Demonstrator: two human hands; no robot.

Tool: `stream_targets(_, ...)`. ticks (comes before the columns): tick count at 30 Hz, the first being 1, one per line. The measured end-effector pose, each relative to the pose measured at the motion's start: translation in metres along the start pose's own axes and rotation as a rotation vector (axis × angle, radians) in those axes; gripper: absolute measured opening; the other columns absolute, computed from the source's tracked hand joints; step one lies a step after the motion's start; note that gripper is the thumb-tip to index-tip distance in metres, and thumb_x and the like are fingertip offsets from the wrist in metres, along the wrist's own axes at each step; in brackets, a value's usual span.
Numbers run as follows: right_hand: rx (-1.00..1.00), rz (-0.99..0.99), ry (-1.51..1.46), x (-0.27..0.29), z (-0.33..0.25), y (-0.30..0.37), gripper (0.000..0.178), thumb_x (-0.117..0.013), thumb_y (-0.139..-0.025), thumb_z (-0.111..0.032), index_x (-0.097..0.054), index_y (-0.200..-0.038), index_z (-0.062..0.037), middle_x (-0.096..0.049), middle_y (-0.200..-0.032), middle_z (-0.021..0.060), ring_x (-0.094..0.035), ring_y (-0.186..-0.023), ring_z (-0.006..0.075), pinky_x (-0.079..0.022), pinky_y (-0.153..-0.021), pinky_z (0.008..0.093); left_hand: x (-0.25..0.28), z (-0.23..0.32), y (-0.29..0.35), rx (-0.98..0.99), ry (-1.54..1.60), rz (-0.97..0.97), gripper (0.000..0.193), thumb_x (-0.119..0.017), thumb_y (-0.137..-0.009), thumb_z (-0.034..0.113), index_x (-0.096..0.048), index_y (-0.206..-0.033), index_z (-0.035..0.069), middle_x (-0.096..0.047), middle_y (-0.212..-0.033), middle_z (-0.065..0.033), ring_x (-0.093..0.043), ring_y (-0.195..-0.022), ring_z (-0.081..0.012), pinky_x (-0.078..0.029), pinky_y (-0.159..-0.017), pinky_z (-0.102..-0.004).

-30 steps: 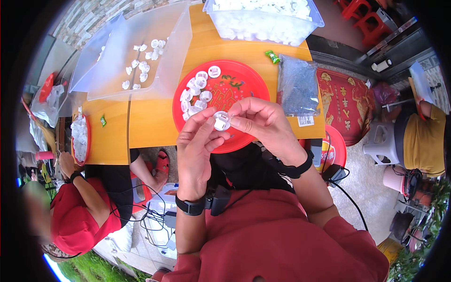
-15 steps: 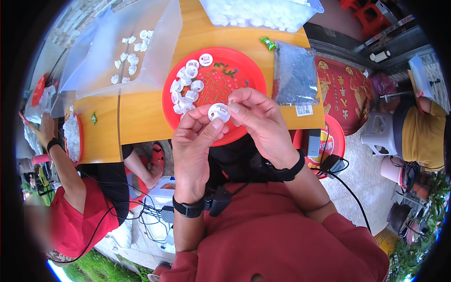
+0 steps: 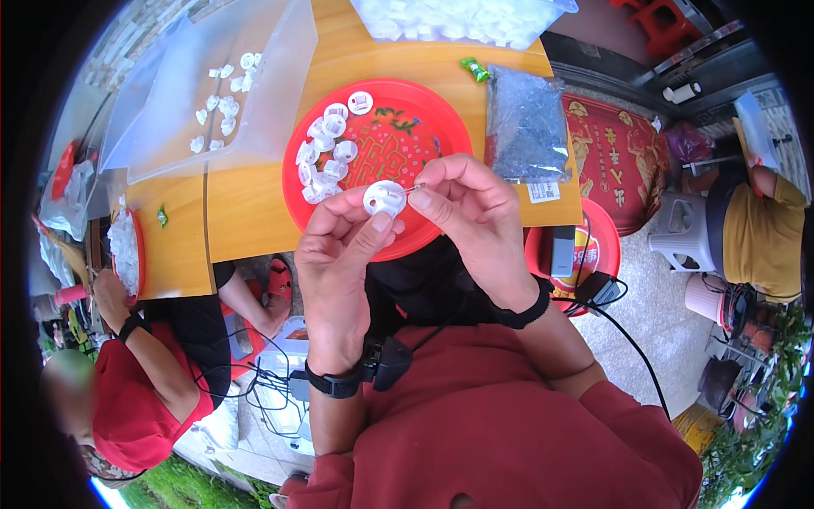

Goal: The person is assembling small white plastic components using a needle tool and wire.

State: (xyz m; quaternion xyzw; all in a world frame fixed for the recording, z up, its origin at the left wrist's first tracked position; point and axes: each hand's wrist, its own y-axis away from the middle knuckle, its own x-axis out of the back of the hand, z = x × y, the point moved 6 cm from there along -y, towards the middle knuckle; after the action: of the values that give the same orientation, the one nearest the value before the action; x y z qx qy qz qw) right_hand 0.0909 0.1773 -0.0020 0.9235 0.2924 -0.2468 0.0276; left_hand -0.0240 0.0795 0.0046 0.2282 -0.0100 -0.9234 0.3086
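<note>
My left hand (image 3: 341,263) pinches a round white plastic part (image 3: 385,198) with a hole in its face, held over the near edge of a red tray (image 3: 449,127). Close beside it, the thumb and forefinger of my right hand (image 3: 466,222) grip a thin small metal piece (image 3: 415,188), pointed at the part's right edge. Whether that piece touches the part I cannot tell. Several similar white plastic parts (image 3: 320,157) lie in a cluster along the tray's left side.
A clear bin (image 3: 284,102) with several white pieces stands left; another full bin (image 3: 475,42) is at the back. Right of the tray lies a clear bag of dark small pieces (image 3: 527,123). At left a co-worker in red (image 3: 148,390) sits by a red-rimmed basin (image 3: 142,254).
My right fingers have drawn slightly away from the white part, and the thin metal piece shows between them. The co-worker's hand at left has come down to the basin's near side.
</note>
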Motion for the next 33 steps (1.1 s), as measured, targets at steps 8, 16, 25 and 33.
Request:
stream_targets(8, 0.097, -0.051, 0.036, -0.005, -0.01, 0.0018, 0.013, -0.071, -0.084, 0.001, -0.063, -0.094, -0.0017, -0.063, -0.09, 0.0023, -0.062, -0.075, 0.0066, -0.048, -0.068, 0.0206, -0.001, 0.002, 0.0013, -0.045, -0.065, -0.012, 0.027, -0.069, -0.085, -0.003, -0.06, -0.111, -0.002, -0.069, -0.101, -0.0124, -0.068, -0.084, -0.0156, -0.054, -0.075, -0.0251)
stream_targets(16, 0.109, -0.052, 0.029, -0.0011, -0.0066, 0.002, 0.013, -0.073, -0.083, 0.001, -0.064, -0.093, -0.0023, -0.063, -0.089, 0.0013, -0.06, -0.073, 0.0049, -0.045, -0.065, 0.0198, -0.0028, 0.0016, 0.0007, -0.057, -0.064, -0.009, 0.025, -0.068, -0.085, -0.004, -0.06, -0.108, -0.001, -0.069, -0.1, -0.0117, -0.068, -0.084, -0.0147, -0.054, -0.075, -0.0242)
stream_targets(25, 0.104, -0.032, 0.105, 0.0001, -0.0054, 0.0017, 0.013, -0.075, -0.082, -0.003, -0.066, -0.092, -0.0031, -0.06, -0.087, -0.0007, -0.051, -0.068, 0.0031, -0.042, -0.064, 0.0195, -0.0046, 0.0034, 0.0008, -0.077, -0.078, -0.006, 0.025, -0.069, -0.084, -0.004, -0.06, -0.107, -0.001, -0.07, -0.099, -0.0119, -0.068, -0.082, -0.0146, -0.055, -0.073, -0.0244)
stream_targets(33, 0.114, -0.015, 0.132, 0.0025, -0.0033, 0.0006, 0.014, -0.076, -0.081, -0.004, -0.066, -0.09, -0.0034, -0.06, -0.086, -0.0009, -0.048, -0.066, 0.0035, -0.042, -0.062, 0.0201, -0.0043, 0.0033, 0.0003, -0.084, -0.098, -0.005, 0.025, -0.07, -0.084, -0.004, -0.06, -0.107, -0.001, -0.07, -0.098, -0.0122, -0.069, -0.081, -0.0147, -0.055, -0.072, -0.0238)
